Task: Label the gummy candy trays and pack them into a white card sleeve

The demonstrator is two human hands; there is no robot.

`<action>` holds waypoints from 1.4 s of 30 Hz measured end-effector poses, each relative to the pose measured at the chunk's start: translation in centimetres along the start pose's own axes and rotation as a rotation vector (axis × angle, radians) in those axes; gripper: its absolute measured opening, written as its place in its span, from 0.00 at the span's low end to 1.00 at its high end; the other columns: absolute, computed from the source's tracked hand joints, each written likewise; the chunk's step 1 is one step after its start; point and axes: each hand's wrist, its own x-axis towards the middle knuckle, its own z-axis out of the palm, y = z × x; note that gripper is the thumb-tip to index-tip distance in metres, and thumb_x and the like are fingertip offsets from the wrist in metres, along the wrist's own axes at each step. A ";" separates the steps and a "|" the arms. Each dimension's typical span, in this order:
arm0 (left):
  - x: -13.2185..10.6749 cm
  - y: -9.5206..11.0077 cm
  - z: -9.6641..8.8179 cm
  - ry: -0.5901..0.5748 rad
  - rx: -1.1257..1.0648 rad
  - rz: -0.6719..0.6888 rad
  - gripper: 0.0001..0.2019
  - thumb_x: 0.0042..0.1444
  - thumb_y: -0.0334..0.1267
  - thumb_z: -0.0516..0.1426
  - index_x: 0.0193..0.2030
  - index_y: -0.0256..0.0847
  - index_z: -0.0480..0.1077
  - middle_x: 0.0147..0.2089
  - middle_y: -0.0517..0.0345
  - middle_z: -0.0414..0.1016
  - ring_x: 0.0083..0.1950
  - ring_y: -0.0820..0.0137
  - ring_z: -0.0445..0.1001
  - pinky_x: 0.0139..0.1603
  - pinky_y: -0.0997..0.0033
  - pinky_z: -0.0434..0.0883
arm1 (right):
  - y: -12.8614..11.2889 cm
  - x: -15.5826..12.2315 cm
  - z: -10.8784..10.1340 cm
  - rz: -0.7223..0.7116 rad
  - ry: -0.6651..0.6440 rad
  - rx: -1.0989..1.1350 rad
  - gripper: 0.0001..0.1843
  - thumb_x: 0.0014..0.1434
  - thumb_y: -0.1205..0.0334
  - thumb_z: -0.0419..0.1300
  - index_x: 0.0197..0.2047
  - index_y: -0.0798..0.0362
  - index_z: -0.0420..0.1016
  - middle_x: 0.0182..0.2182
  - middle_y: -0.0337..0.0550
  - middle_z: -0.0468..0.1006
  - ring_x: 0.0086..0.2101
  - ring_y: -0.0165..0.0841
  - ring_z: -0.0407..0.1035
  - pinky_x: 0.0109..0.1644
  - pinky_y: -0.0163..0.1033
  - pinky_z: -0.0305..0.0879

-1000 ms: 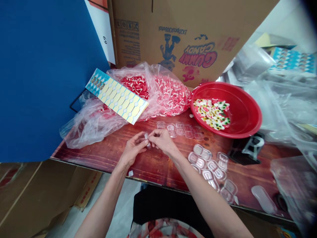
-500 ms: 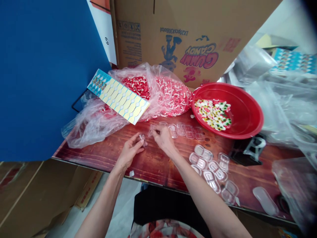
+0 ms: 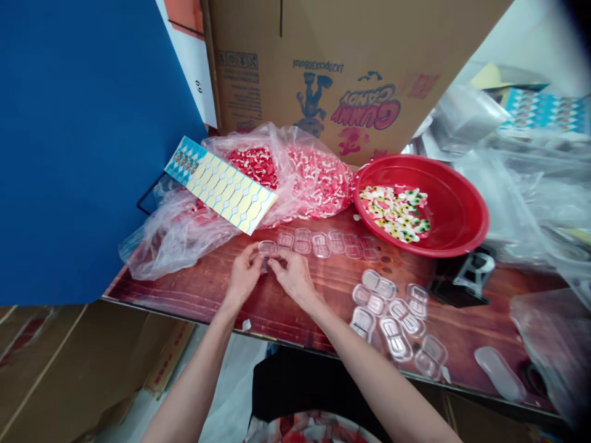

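A small clear plastic case (image 3: 266, 247) sits at the left end of a row on the wooden tabletop. My left hand (image 3: 244, 277) is closed on its left side, thumb and fingers pinching the edge. From the right, my right hand (image 3: 295, 277) pinches the same case, fingertips close to the left ones. Similar open clear cases (image 3: 320, 245) continue the row to the right. Closer to me lies a loose group of more clear cases (image 3: 394, 338), several of them overlapping. What is inside the held case, if anything, cannot be made out.
A red basin (image 3: 462, 209) holds eyeball-like candies. Behind the row lie a plastic bag of red and white candies (image 3: 318, 178) and a label sheet (image 3: 226, 187). A cardboard box (image 3: 277, 80) stands behind, a blue panel (image 3: 92, 154) at left, a black tape dispenser (image 3: 462, 283) at right.
My right hand has moved left and down from the row to meet my left hand. The left hand's case has moved slightly up to the row's left end.
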 end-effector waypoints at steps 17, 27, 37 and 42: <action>-3.2 0.6 1.4 -0.152 0.060 0.103 0.30 0.53 0.42 0.66 0.63 0.37 0.71 0.60 0.45 0.78 0.61 0.59 0.76 0.67 0.54 0.67 | 0.3 -1.4 -2.0 0.030 0.018 0.479 0.12 0.57 0.55 0.60 0.39 0.54 0.80 0.23 0.36 0.75 0.20 0.27 0.67 0.19 0.30 0.61; -3.6 0.3 1.2 -0.177 0.097 0.044 0.33 0.54 0.49 0.65 0.64 0.37 0.71 0.57 0.46 0.80 0.55 0.59 0.79 0.59 0.55 0.74 | -0.1 -0.8 -2.3 0.143 -0.038 0.517 0.07 0.51 0.60 0.61 0.29 0.55 0.76 0.15 0.33 0.73 0.15 0.25 0.64 0.17 0.28 0.61; 0.3 0.4 -0.2 0.144 0.353 0.075 0.21 0.53 0.45 0.62 0.51 0.34 0.75 0.40 0.49 0.82 0.38 0.64 0.80 0.47 0.58 0.78 | 1.5 -1.9 -2.4 0.059 0.053 0.209 0.09 0.61 0.61 0.57 0.37 0.53 0.79 0.25 0.37 0.78 0.25 0.30 0.73 0.29 0.33 0.67; 2.4 0.4 1.2 0.356 0.960 0.250 0.17 0.59 0.37 0.54 0.51 0.37 0.77 0.44 0.44 0.81 0.47 0.56 0.79 0.54 0.54 0.72 | 2.9 -4.0 -8.1 -0.044 0.178 -0.448 0.11 0.63 0.67 0.56 0.41 0.51 0.81 0.40 0.47 0.81 0.40 0.38 0.74 0.46 0.41 0.67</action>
